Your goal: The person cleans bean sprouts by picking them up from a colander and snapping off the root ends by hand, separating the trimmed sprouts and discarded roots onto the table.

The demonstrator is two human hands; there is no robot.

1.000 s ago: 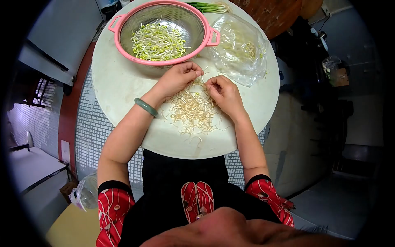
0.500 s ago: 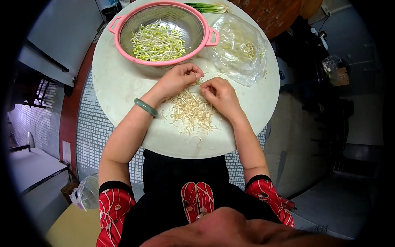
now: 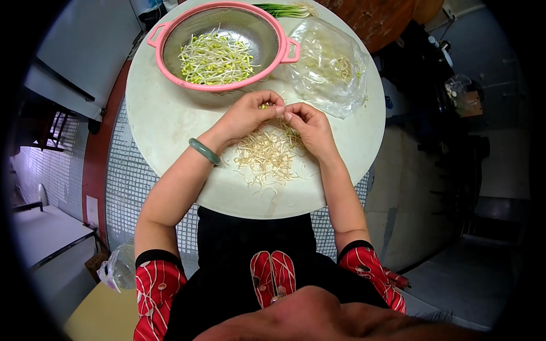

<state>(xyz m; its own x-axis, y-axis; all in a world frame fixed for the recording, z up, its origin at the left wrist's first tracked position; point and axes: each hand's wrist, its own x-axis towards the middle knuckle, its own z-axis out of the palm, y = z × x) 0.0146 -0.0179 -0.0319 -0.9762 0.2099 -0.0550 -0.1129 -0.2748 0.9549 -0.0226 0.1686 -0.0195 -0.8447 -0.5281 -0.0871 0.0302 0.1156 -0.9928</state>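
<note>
Above the middle of the round table, my left hand (image 3: 250, 115) pinches a bean sprout, its yellow head (image 3: 263, 106) peeking out by the fingers. My right hand (image 3: 311, 126) meets it fingertip to fingertip, thumb and forefinger closed on the same sprout's thin end. Below both hands lies a loose pile of pale, stringy sprout roots (image 3: 264, 156). Beyond them stands a pink-rimmed mesh colander (image 3: 170, 79) with a heap of bean sprouts (image 3: 216, 59) in it. A clear plastic bag (image 3: 324, 71) holding more sprouts lies to the right.
A bunch of spring onions (image 3: 287, 10) rests at the table's (image 3: 165, 125) far edge. A clear plastic bottle (image 3: 120, 264) is on a yellowish surface (image 3: 96, 312) at lower left. A brown wooden tabletop (image 3: 369, 25) stands beyond the table.
My hands have come together; the right hand has moved up and slightly left until its fingertips meet the left's. The colander and bag stay where they were on the table.
</note>
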